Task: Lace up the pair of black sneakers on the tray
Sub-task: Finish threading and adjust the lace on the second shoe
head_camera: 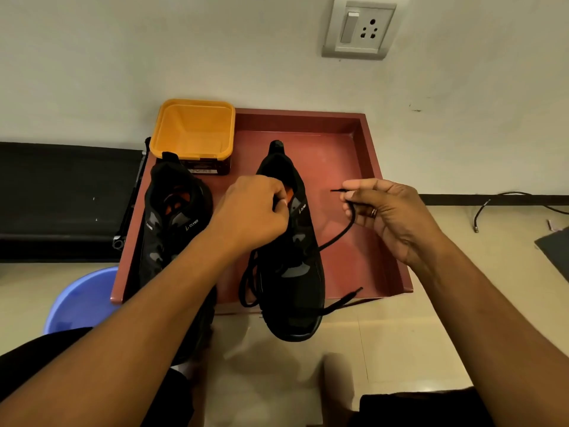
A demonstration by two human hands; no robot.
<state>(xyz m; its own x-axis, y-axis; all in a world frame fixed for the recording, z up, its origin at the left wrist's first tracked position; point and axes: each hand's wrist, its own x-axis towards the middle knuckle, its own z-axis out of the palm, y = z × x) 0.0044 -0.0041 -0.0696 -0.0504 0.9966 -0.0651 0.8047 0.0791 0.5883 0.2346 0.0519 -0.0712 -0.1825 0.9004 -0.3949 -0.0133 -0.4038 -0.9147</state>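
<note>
1. The right hand's fingertips (354,192) are pinching a thin black shoelace (340,234) just behind its stiff tip, right of the frame's centre. The remaining fingers are curling loosely, one of them wearing a ring.
2. The left hand's fingers (278,198) are curling tightly round the collar area of the black mesh sneaker with grey patches (292,272). Whether they are gripping the tongue or the eyelet edge cannot be told, because the knuckles are hiding it.
3. The right hand (388,217) is holding the lace above the tray floor, with the cord running down to the sneaker's side. The left hand (255,214) is steadying the shoe.
4. That sneaker is lying mid-frame with its heel inside the dark red rectangular tray (368,140) and its toe overhanging the near rim. The lace's other end is trailing across that rim. The second black sneaker (172,229) is sitting at the tray's left edge.
5. An upper eyelet appears to be getting threaded. The next move is probably calling for aiming the tip at the hole under the left fingers, then drawing the slack through evenly.
</note>
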